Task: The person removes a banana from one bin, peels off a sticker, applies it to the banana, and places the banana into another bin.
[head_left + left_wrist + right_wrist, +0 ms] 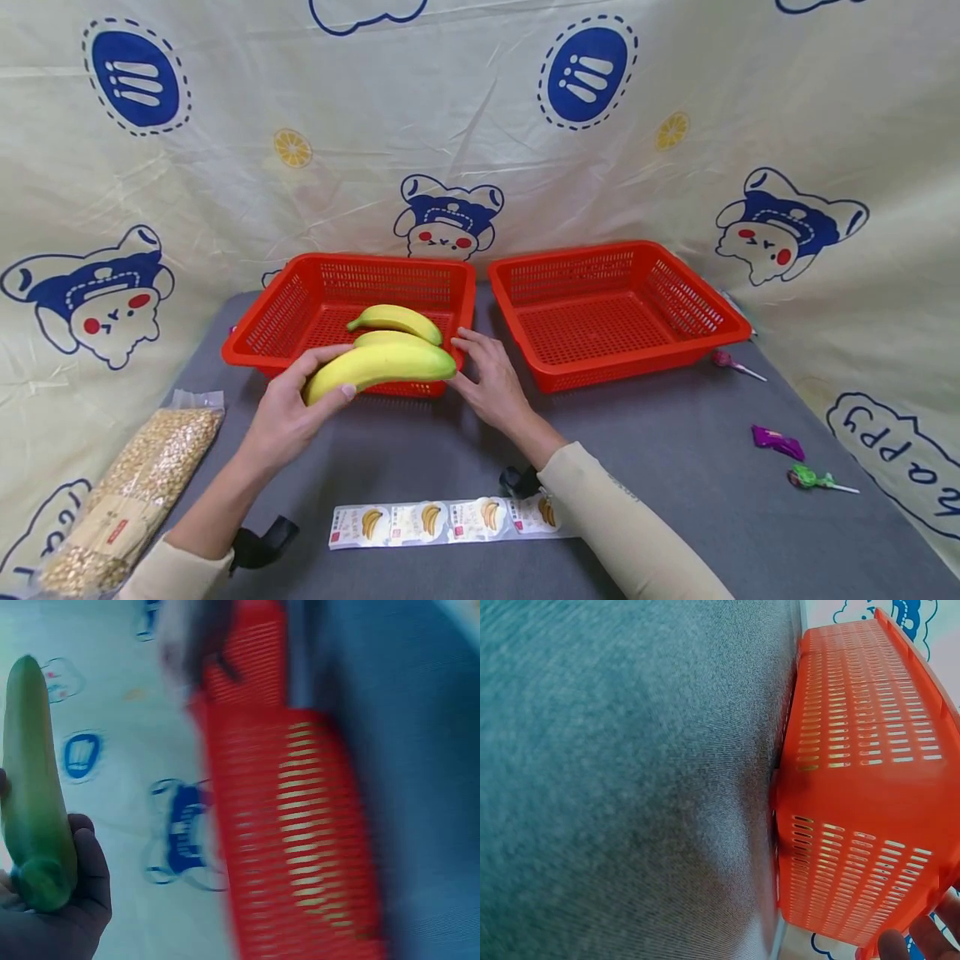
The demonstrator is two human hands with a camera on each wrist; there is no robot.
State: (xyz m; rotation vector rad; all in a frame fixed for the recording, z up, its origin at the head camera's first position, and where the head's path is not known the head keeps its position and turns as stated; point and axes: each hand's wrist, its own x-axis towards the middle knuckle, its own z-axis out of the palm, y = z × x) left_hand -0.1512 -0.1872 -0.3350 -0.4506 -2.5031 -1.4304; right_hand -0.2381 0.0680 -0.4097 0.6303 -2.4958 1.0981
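Observation:
My left hand (pixel 288 412) grips a yellow banana (pixel 382 367) with a greenish tip, raised over the near edge of the left red basket (pixel 262 333). The same banana (pixel 37 780) stands upright in the left wrist view, thumb and fingers around it. Two more bananas lie inside that basket; the back one (pixel 397 319) shows fully, and the held banana partly hides the nearer one (pixel 386 338). At the basket's front right corner, my right hand (pixel 495 383) touches the rim with extended fingers; the right wrist view catches only some fingertips (pixel 926 937) there.
A second red basket (pixel 600 317) stands to the right. A strip of banana-picture labels (pixel 420 523) lies in front, a bag of grain (pixel 135 492) at left. Lollipops (pixel 810 477) and a purple-wrapped candy (pixel 777 442) are at right. A printed curtain (pixel 465 83) rises behind.

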